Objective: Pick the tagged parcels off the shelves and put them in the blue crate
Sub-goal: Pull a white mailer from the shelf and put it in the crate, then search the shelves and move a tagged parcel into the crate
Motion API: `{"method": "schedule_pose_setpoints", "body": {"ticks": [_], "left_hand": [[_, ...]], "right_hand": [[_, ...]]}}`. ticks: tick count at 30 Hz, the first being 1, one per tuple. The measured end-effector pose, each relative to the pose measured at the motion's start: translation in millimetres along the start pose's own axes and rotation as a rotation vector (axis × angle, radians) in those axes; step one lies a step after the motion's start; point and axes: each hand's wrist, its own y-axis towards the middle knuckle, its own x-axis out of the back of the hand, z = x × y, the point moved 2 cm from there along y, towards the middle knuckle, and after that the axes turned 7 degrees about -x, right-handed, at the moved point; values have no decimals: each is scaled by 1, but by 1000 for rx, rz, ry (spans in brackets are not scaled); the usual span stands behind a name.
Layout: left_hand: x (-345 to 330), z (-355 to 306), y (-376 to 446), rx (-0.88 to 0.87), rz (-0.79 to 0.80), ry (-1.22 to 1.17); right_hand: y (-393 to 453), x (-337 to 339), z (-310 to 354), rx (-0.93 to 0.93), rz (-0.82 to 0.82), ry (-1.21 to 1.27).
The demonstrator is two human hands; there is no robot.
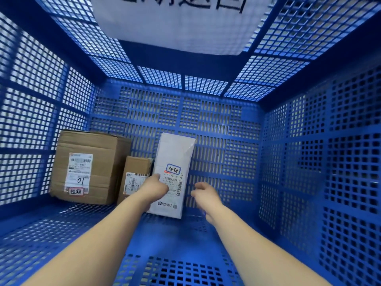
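Note:
I look down into the blue crate. A white parcel with a blue-framed tag and a shipping label lies on the mesh floor near the middle. My left hand holds its left edge, thumb on the label. Just to the parcel's right is my right hand, apart from it, fingers loosely curled and holding nothing. To the left, a small brown box touches the white parcel. Further left, a large brown box with a red-framed tag stands in the left corner.
The mesh walls of the crate rise on all sides. A white paper sign with handwritten characters hangs on the far wall. The right half of the crate floor is bare mesh.

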Motion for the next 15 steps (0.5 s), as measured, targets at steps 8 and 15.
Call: {"method": "schedule_pose_setpoints", "body": {"ticks": [8, 15], "left_hand": [[15, -61, -79, -125, -34, -33], [18, -113, -165, -209, 25, -144]], "right_hand": [[-98, 47, 37, 102, -74, 57], [-191, 90, 58, 216, -145, 142]]}}
